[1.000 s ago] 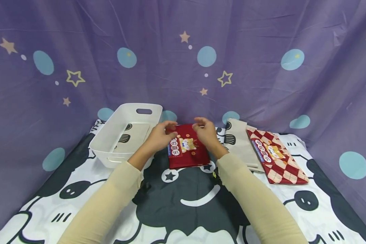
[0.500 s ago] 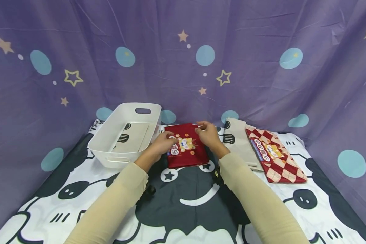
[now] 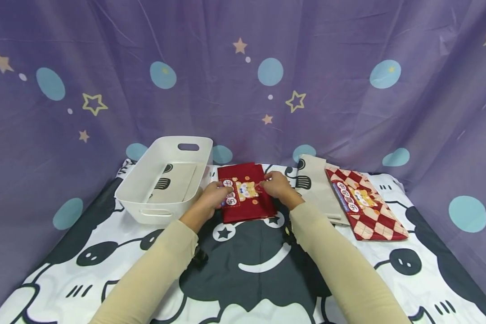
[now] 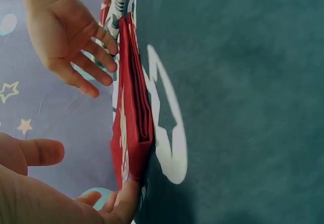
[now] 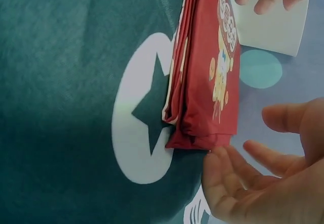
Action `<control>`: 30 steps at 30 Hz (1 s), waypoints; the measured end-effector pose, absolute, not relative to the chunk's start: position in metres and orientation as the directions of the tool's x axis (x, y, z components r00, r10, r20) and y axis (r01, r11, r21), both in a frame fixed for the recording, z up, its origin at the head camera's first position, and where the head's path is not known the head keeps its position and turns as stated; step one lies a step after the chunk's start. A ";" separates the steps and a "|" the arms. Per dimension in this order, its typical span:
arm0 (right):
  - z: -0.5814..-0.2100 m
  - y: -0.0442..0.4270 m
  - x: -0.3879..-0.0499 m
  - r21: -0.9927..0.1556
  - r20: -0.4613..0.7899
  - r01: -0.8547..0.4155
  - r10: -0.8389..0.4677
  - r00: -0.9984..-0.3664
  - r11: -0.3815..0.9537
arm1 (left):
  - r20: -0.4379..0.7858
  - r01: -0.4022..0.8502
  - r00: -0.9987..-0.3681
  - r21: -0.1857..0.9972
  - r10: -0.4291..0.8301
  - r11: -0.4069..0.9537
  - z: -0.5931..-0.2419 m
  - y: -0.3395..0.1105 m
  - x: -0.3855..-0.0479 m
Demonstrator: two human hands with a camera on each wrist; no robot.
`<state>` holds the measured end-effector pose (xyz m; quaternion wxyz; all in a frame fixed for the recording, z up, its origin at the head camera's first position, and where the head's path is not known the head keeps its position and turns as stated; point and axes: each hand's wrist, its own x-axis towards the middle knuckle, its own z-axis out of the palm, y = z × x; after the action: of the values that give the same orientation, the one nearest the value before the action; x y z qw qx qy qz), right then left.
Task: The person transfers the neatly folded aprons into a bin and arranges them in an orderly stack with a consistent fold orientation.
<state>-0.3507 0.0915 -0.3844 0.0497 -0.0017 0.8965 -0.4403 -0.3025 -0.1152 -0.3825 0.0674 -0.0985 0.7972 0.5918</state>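
A folded red cloth [image 3: 267,208] with a yellow cartoon animal and white round lettering lies flat at the middle of the bed-like surface. At its left edge my left hand [image 3: 214,196] touches it with the fingertips; the thumb [image 4: 44,152] stands apart in the left wrist view. My right hand [image 3: 278,186] is at the opposite edge, its fingers [image 5: 218,176] against the cloth's corner and the thumb raised away from it. Several stacked layers show along the cloth's near side [image 4: 135,102] in the left wrist view.
Left of the cloth stands a white plastic basket [image 3: 135,189] holding a folded beige cloth [image 3: 176,184]. On the right lie another beige cloth [image 3: 320,191] and, partly over it, a red-and-cream checked cloth [image 3: 378,222]. A purple curtain [image 3: 210,103] hangs behind.
Both hands have come down from above the red cloth and toward me, settling at its left and right edges. The basket and other cloths have stayed put.
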 end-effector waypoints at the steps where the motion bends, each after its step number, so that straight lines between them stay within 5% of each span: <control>1: -0.384 0.092 -0.351 -0.782 -0.105 0.055 -0.044 -0.994 0.621 | -0.226 -0.239 -0.971 0.929 -0.079 0.281 -0.382 -0.115 -0.302; 30: -0.390 0.089 -0.354 -0.859 -0.318 0.281 -0.015 -0.948 0.429 | -0.327 -0.331 -0.941 0.943 -0.081 0.039 -0.390 -0.115 -0.306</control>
<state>-0.3542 0.0887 -0.3898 0.1400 0.0797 0.8335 -0.5284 -0.3061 -0.1151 -0.3899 0.0924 -0.1440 0.7148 0.6781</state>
